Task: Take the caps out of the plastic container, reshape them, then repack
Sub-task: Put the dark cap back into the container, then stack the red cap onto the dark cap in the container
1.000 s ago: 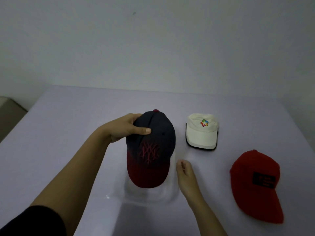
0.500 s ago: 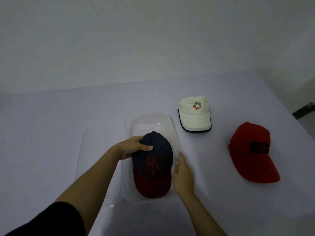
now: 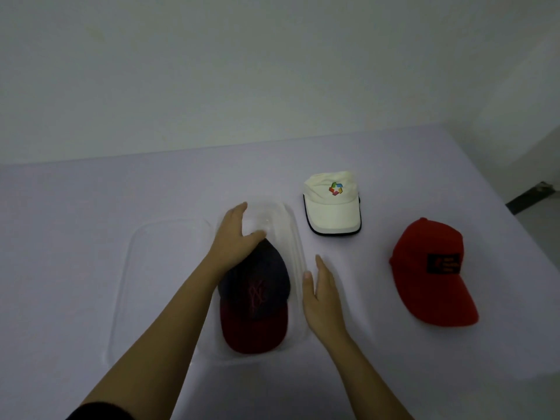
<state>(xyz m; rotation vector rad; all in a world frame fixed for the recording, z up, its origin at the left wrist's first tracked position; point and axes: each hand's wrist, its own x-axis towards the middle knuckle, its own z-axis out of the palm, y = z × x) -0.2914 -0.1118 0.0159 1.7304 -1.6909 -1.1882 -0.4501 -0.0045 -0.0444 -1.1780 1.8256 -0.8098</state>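
A navy cap (image 3: 257,286) with a dark red brim lies inside the clear plastic container (image 3: 295,237), brim toward me. My left hand (image 3: 235,237) rests flat on the back of its crown, fingers spread, not gripping. Just outside the container's right wall, my right hand (image 3: 321,294) is open with the fingers straight, holding nothing. On the table to the right lie a cream cap (image 3: 331,204) with a coloured logo and a red cap (image 3: 430,271) with a dark patch.
A clear lid (image 3: 151,268) lies flat on the table, touching the container's left side. The pale tabletop (image 3: 91,207) runs back to a white wall; its right edge drops to a dark floor (image 3: 533,198).
The navy cap went down from the air into the container. My left hand let go of its crown and opened on top. My right hand drew slightly away from the container.
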